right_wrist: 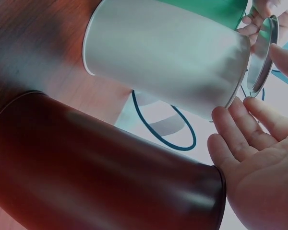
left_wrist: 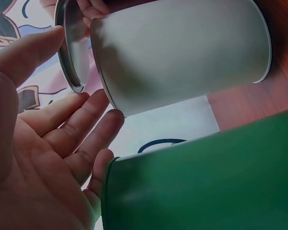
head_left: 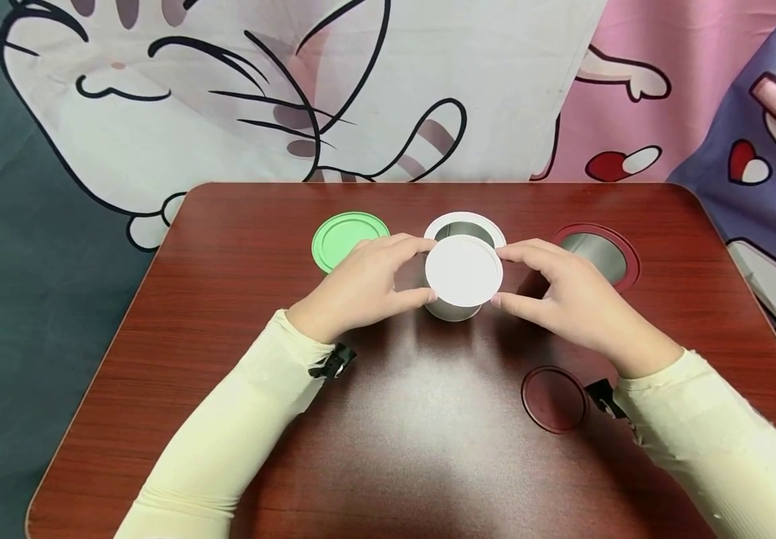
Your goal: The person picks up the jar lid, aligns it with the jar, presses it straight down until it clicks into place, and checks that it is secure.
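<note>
Dark-red lid [head_left: 553, 399] nearest you; both hands [head_left: 368, 288] [head_left: 566, 296] pinch white lid [head_left: 464, 271] over white tin [head_left: 458, 303]; tilted seating could jam.

Head looks down; 2 wrist views close, sharing white tin [head_left: 458, 303].

Both arms wear long, close-fitting sleeves of pale cream-yellow cloth, the left sleeve [head_left: 226, 442] and the right sleeve [head_left: 718, 442] ending at the wrists with the hands bare. A small black strap buckle [head_left: 332, 362] sits at the left cuff (another black clip [head_left: 605, 398] shows under the right cuff). No rings or watch show on the fingers [head_left: 398, 247].
</note>
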Action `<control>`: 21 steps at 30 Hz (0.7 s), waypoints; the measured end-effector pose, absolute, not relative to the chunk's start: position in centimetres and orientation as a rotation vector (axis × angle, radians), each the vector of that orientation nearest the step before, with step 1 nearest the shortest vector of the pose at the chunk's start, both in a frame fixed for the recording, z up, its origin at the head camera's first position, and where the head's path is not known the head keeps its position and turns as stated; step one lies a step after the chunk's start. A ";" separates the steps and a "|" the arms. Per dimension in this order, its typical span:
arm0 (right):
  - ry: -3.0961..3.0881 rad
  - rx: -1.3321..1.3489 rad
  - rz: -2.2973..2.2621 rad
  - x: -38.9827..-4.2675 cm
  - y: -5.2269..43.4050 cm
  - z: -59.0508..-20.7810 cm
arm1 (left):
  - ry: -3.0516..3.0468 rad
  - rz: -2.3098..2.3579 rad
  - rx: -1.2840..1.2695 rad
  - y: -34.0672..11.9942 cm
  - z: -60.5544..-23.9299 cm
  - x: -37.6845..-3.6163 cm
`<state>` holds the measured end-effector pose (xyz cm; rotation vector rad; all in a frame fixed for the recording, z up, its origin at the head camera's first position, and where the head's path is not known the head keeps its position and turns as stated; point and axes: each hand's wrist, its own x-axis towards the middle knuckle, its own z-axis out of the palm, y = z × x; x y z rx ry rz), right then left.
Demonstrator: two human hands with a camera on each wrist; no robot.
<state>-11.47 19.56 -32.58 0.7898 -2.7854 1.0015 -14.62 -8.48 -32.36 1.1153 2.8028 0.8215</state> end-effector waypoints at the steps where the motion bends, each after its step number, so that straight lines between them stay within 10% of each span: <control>1: -2.786 0.788 1.002 -11.5 19.6 -32.6 | 2.800 0.826 1.122 -8.5 -32.3 -14.7; 21: -2.798 0.775 0.964 -12.1 19.5 -32.4 | 2.777 0.826 1.096 -8.2 -32.0 -15.4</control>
